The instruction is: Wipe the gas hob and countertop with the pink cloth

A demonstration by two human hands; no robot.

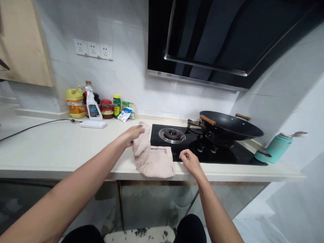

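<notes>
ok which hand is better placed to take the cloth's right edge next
Probably the right hand: it looks empty and is just right of the cloth, while the left hand grips the cloth's raised left part.

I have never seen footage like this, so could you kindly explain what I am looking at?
There is no machine here: one camera, worn on a person's head, looks forward and down at their two bare hands. The left hand grips a raised part of a pinkish cloth, whose rest lies on the pale counter. The right hand, fingers curled, shows nothing in its grip. Behind is a black cooktop bearing a wok; bottles and jars stand by the wall.
</notes>
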